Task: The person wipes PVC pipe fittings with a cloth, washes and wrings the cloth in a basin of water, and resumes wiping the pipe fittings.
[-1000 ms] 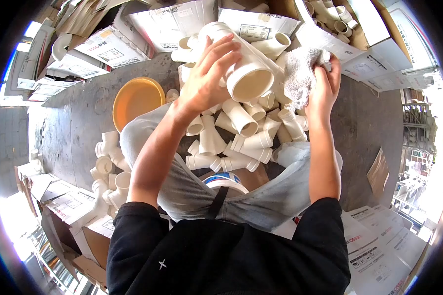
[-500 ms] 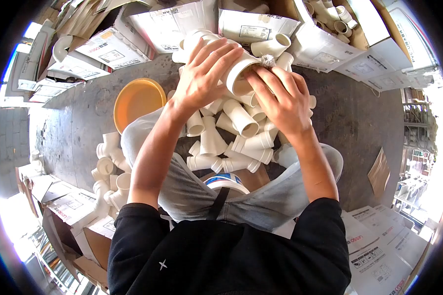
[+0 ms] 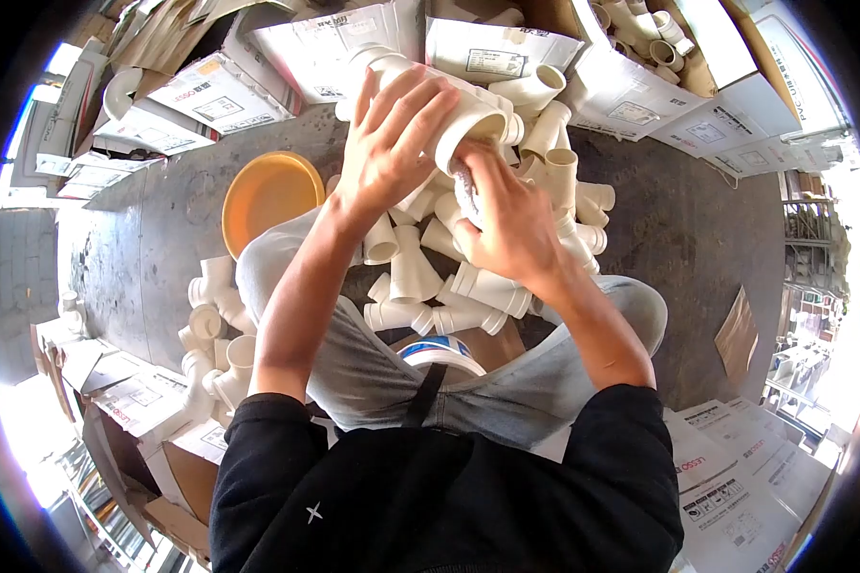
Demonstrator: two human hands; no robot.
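Observation:
My left hand (image 3: 392,143) is closed around a large white plastic pipe fitting (image 3: 468,113), fingers over its top, holding it tilted with its wide mouth toward me. In my right hand (image 3: 516,215) is a silvery-grey scouring pad (image 3: 465,188), pressed at the lower rim of that mouth. The fingertips of the right hand reach inside the opening and are partly hidden. Below both hands lies a pile of similar white fittings (image 3: 411,267), spread between my legs.
An orange basin (image 3: 272,196) stands on the floor left of the pile. A white bucket (image 3: 440,355) sits between my thighs. Cardboard boxes (image 3: 339,48) line the far side, one box (image 3: 693,48) holding fittings. More fittings (image 3: 222,325) lie by my left knee.
My right hand has moved from the fitting's right edge down and left to its mouth, turning over and bringing the scouring pad along. The left hand keeps its hold, with the fitting slightly turned.

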